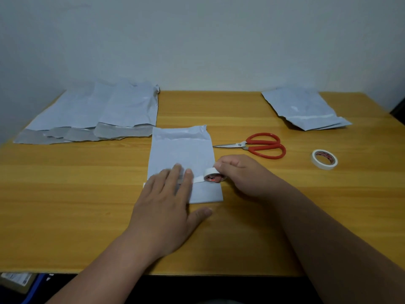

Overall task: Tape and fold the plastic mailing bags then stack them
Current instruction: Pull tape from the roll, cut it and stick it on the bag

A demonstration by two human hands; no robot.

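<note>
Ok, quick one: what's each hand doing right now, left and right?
Left hand: open, flat, pressing the tape strip onto the mailing bag.
Right hand: closed on the tape roll, over the bag.

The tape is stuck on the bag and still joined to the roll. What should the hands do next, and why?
Probably pull the roll a little further right across the folded bag, because the strip reaches only partway over it. The left hand presses the stuck end flat and the right hand grips the roll, so both are placed for that pull. The scissors lie close by for cutting afterwards.
</note>
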